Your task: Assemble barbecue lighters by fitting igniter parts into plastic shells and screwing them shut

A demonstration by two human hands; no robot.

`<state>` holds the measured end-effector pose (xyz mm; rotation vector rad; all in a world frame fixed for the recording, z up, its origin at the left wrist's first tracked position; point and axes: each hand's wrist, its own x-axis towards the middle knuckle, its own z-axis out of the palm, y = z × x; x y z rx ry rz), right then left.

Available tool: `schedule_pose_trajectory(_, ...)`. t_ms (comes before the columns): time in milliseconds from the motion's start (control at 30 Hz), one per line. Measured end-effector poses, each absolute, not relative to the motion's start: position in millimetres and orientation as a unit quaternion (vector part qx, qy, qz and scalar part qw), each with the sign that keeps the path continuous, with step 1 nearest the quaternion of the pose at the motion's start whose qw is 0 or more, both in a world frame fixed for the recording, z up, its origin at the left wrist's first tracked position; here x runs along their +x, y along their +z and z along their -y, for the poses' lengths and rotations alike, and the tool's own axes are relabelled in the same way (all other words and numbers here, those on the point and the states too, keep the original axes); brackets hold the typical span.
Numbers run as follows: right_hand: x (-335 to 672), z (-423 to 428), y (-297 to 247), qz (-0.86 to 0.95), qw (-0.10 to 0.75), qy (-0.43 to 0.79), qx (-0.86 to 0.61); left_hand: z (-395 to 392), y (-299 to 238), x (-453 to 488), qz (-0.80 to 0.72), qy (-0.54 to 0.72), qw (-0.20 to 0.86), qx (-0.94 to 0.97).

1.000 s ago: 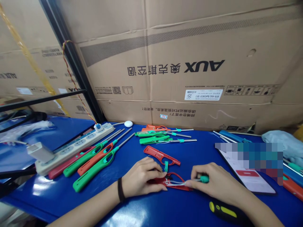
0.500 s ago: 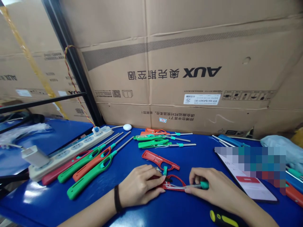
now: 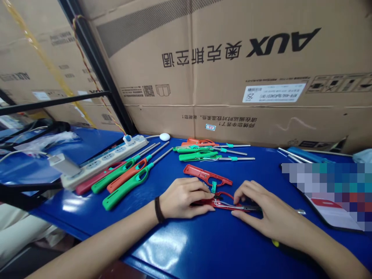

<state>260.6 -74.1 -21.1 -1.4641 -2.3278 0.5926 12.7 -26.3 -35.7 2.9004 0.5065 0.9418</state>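
Observation:
My left hand (image 3: 186, 197) rests on the blue table (image 3: 203, 248), fingers curled over the handle end of an opened red lighter shell (image 3: 223, 202). My right hand (image 3: 263, 211) lies over the shell's other end, fingers pressed down on its metal rod and thin wires; the rod's tip (image 3: 300, 212) sticks out past my hand. A second red shell half (image 3: 207, 175) with a teal trigger lies just behind my hands.
Several assembled green, orange and red long lighters (image 3: 128, 178) lie at left beside a white power strip (image 3: 104, 159). More lighter parts (image 3: 209, 152) sit near the AUX cardboard box (image 3: 232, 77). A phone (image 3: 334, 205) lies at right, and a yellow-and-black tool (image 3: 276, 243) under my right wrist.
The view has dipped and moved closer. My right hand has slid forward over the rod and now covers the teal collar it was pinching; my left hand stays on the red shell.

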Motion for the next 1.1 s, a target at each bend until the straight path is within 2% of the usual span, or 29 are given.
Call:
schedule_pose_trajectory(333, 265, 72, -19, 0.829, 0.190, 0.206, -0.484, 29, -34, 15, -0.172, 0.300, 0.020, 0.938)
schedule_pose_trajectory(533, 264, 72, -20, 0.824, 0.172, 0.215, -0.495, 30, -34, 15, -0.167, 0.298, 0.016, 0.940)
schedule_pose_trajectory(1100, 262, 75, -22, 0.815, 0.174, 0.238, -0.499, 37, -32, 20, -0.176, 0.253, 0.097, 0.946)
